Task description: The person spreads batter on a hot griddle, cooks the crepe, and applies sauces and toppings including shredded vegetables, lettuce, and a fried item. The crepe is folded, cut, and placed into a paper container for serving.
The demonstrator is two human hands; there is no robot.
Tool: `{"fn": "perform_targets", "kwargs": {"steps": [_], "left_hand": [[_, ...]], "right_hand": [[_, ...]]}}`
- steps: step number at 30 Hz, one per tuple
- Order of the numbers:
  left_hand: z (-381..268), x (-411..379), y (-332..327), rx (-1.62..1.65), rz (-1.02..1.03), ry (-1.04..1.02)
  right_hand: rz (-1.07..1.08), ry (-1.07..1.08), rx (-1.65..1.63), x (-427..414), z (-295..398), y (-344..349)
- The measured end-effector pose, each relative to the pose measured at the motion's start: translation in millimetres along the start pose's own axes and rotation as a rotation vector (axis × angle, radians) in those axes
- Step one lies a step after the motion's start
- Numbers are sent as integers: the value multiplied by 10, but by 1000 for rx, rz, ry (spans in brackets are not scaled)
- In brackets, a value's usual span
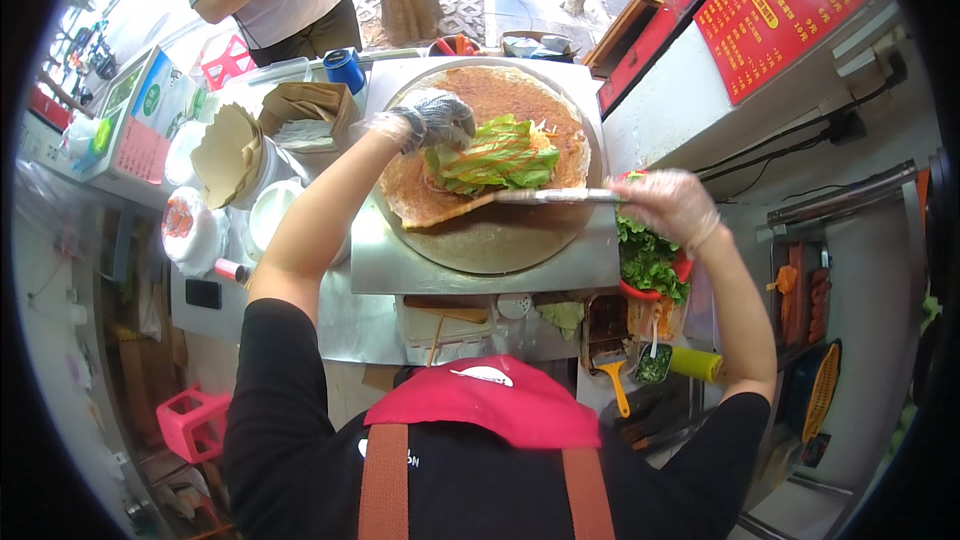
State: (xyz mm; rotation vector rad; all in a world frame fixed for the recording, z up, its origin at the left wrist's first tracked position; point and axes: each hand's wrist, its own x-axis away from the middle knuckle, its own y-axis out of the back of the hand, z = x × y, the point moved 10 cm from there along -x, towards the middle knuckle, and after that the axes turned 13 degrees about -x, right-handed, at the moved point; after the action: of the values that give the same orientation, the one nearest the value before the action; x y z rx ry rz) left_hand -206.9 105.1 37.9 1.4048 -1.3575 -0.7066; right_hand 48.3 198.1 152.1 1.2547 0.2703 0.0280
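Observation:
A large browned crepe point(487, 94) lies on a round griddle point(487, 251), with its near edge shifted back from the griddle's front. Lettuce leaves point(495, 154) streaked with orange-red sauce are heaped at its middle. My left hand point(442, 120), in a clear plastic glove over a dark knit one, is at the left end of the lettuce with its fingers curled; what is between them is hidden. My right hand point(667, 202), in a clear glove and blurred, grips a flat metal spatula point(559, 196), whose blade reaches the crepe's near edge.
Right of the griddle are a red bowl of lettuce point(652, 262), a yellow-handled scraper point(616, 382) and a container of chopped greens point(654, 362). At left stand paper bags point(311, 101), tubs point(277, 214) and a blue can point(345, 71). A person point(277, 0) stands beyond the counter.

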Motion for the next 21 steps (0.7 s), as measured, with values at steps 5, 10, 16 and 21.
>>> {"fn": "perform_targets", "kwargs": {"steps": [5, 10, 16, 21], "left_hand": [[192, -198, -168, -23, 18, 1], [95, -128, -80, 60, 223, 151], [-555, 407, 596, -328, -687, -162], [-1026, 502, -182, -411, -524, -200]], "right_hand": [[157, -294, -20, -544, -699, 145], [414, -674, -371, -714, -1076, -175], [455, -621, -418, -814, -1086, -212], [443, -611, -442, -712, -1165, -280]]}}
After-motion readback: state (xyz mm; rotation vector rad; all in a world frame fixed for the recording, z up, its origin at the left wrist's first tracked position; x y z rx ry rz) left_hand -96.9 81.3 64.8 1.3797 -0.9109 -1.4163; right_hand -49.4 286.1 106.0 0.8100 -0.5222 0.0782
